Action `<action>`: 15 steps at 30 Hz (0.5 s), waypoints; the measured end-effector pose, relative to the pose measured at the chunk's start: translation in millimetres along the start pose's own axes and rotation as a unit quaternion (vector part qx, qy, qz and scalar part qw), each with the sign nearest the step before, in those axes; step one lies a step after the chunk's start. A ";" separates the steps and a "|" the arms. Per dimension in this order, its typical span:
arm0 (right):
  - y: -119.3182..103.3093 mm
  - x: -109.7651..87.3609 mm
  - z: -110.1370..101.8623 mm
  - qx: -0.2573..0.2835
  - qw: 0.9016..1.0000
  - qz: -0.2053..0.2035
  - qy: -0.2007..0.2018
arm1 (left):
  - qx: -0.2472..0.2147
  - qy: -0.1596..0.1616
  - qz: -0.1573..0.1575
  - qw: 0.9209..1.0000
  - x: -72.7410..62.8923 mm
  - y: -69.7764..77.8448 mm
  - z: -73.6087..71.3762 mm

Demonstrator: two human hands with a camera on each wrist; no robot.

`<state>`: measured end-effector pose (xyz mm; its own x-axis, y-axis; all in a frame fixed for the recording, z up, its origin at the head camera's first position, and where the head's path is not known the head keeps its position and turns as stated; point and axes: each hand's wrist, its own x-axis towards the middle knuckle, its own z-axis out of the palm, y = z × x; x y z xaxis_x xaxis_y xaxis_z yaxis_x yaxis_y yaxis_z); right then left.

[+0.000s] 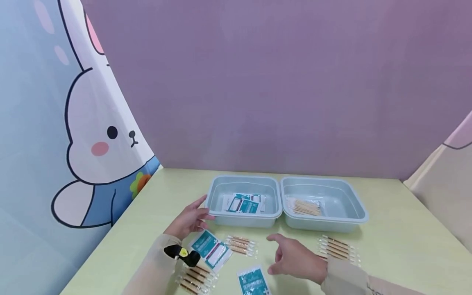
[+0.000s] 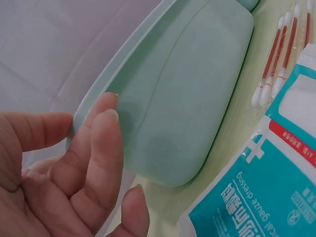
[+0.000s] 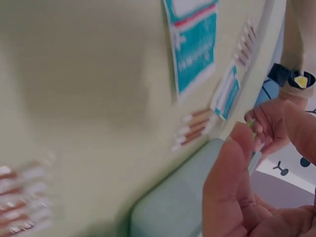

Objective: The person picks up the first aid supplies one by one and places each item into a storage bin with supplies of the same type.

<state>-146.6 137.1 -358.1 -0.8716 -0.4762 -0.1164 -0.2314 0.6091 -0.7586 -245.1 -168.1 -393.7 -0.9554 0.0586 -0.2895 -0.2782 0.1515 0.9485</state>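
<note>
At the left end of the left pale blue plastic basin [image 1: 241, 221], my left hand [image 1: 189, 219] has its thumb and curled fingers at the rim. In the left wrist view, the thumb meets the rim [image 2: 126, 47] and the fingertips overlap the outer wall. Several gauze dressing packets [image 1: 244, 205] lie inside that basin. Over the table in front of the basins, my right hand [image 1: 296, 258] holds nothing, its thumb and index finger apart. A gauze dressing packet [image 1: 211, 250] lies below the left hand; another packet [image 1: 254, 282] is left of the right hand.
The right basin [image 1: 324, 225] holds a bag of wooden-stick cotton swabs [image 1: 307, 207]. Packs of brown liquid-filled swabs lie by the left forearm [image 1: 195, 280], between the hands [image 1: 240, 246] and beyond the right wrist [image 1: 337, 248]. A purple wall [image 1: 276, 90] stands behind the table.
</note>
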 end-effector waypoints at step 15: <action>73.8 5.5 50.9 0.062 0.992 0.076 -0.083 | -0.051 -0.014 0.016 0.998 4.1 -11.0 -1.9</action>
<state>-146.5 147.2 -447.3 -0.8068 -0.4895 -0.3308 -0.0393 0.6032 -0.7966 -246.2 -171.4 -405.0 -0.9613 0.0903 -0.2603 -0.2569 0.0476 0.9653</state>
